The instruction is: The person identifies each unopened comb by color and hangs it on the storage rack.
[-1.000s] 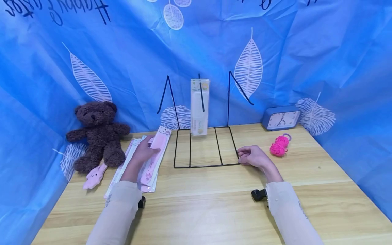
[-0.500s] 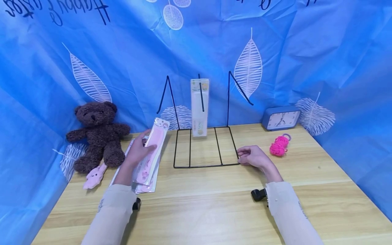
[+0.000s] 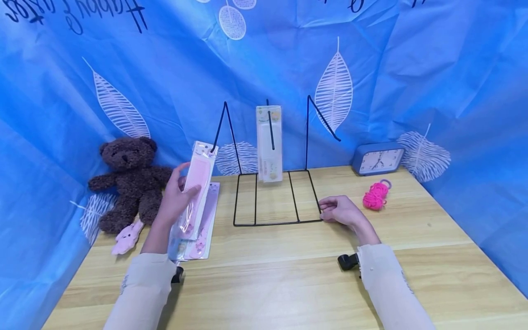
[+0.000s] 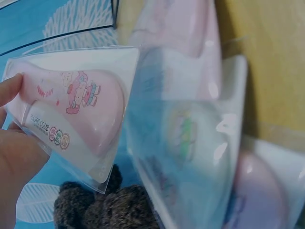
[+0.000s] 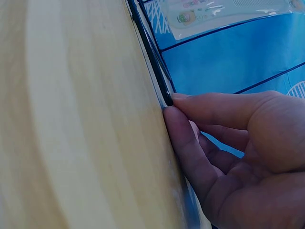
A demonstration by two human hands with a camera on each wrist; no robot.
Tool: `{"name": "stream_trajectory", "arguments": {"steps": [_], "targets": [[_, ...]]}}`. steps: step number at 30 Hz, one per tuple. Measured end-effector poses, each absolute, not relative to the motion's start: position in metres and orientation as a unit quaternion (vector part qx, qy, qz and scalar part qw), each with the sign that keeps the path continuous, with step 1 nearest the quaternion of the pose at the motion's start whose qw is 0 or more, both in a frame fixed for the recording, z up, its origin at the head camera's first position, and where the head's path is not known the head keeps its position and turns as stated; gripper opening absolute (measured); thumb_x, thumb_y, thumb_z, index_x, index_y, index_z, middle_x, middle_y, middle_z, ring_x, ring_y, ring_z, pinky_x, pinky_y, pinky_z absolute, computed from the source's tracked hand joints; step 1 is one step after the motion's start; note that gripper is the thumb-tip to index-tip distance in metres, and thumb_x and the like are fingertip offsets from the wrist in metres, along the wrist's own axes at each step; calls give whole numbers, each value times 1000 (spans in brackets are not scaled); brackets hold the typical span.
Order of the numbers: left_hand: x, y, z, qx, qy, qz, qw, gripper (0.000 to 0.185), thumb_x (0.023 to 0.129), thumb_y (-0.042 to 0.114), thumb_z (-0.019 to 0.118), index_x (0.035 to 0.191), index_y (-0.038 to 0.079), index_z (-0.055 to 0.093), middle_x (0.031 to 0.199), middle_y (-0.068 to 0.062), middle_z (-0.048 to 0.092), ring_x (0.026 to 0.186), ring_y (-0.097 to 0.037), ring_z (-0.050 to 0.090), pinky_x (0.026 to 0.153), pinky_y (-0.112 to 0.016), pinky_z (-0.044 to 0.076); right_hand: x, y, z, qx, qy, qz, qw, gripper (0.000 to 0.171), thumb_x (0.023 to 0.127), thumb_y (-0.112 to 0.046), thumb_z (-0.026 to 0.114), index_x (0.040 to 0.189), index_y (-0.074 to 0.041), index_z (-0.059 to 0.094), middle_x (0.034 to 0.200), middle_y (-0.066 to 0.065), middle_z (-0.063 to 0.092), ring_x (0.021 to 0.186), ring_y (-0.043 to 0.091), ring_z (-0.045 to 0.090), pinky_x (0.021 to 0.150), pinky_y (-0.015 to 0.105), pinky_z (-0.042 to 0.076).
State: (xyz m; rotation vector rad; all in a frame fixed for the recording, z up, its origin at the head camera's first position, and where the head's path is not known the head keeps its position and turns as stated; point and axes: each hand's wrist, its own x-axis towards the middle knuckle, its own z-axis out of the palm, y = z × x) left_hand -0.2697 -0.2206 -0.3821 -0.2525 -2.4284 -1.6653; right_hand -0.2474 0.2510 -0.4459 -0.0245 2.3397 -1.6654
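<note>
My left hand [image 3: 175, 197] holds a pink comb in a clear pack [image 3: 194, 178], thumb on its front. The pack is raised and tilted, its top end right at the tip of the left hook. The pack's printed end [image 4: 90, 107] shows "PLASTIC COMB" in the left wrist view. Below it on the table lie several more comb packs [image 3: 210, 215], partly covered. A black wire rack [image 3: 276, 223] stands in the middle, with a pale comb pack [image 3: 264, 142] hanging on its centre hook. My right hand [image 3: 342, 211] pinches the rack's front right corner between thumb and finger.
A brown teddy bear [image 3: 129, 178] sits at the back left, with a small pink plush [image 3: 128, 238] at its foot. On the right are a blue clock [image 3: 378, 159] and a bundle of pink yarn [image 3: 375, 197]. A blue patterned cloth [image 3: 264, 59] hangs behind.
My left hand has lifted the pink comb pack off the pile, up and a little left, to the left hook's tip. More of the packs beneath shows. My right hand has stayed put.
</note>
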Motion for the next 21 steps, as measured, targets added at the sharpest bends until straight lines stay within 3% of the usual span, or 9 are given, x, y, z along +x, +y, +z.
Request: {"name": "stream_trajectory", "arguments": {"steps": [4,11,21], "targets": [[-267,-224,-376,-97,-809,-569,115,75,98,-3,62,159,18,25,130,-29,58,99,-14,60,74,-21,52,-247,251,-446,-9,807,-574,134,59,84,10,72,138,17,48,119,24,58,100,26,59,83,27,57],[-255,-226,-364,-134,-798,-570,144,73,98,-4,60,158,20,26,132,-26,57,107,-16,60,78,-22,53,-247,251,-446,-10,807,-575,133,58,84,10,71,137,17,49,117,24,58,99,25,60,82,27,57],[-237,-236,-348,-215,-757,-604,125,68,99,-2,61,154,21,29,142,-15,53,116,-13,60,79,-25,55,-247,251,-446,-15,812,-569,129,58,84,9,72,137,17,49,119,26,59,100,26,60,82,27,57]]}}
